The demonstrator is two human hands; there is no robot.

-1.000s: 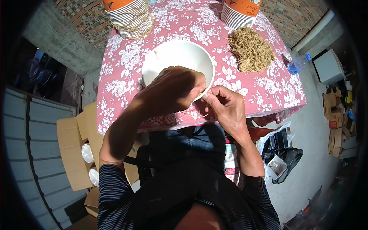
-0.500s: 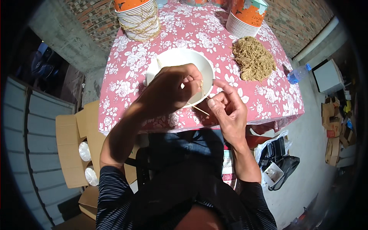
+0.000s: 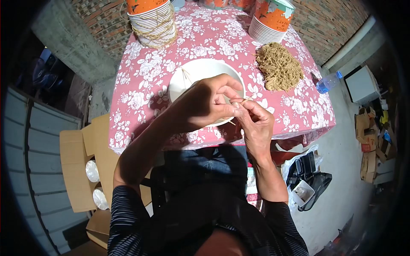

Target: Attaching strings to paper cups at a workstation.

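Note:
My left hand and my right hand meet over the right near rim of a white round tub. Both hands pinch, fingertips touching, at a thin piece of tan twine. A short end shows above my right fingertips; the rest is mostly covered by fingers. Thin strands of cord stand at the tub's far left inside wall. Another pale end pokes out below the hands near the rim. To the right of the tub lies a loose heap of tan twine.
A stack of orange-and-white paper buckets wound with twine stands far left; another stack stands far right. A floral pink tablecloth covers the table. A plastic bottle appears beyond its right edge. Cardboard boxes sit at left.
My left hand has moved right and down to meet my right hand at the twine. My right fingers have closed in. The view has shifted slightly.

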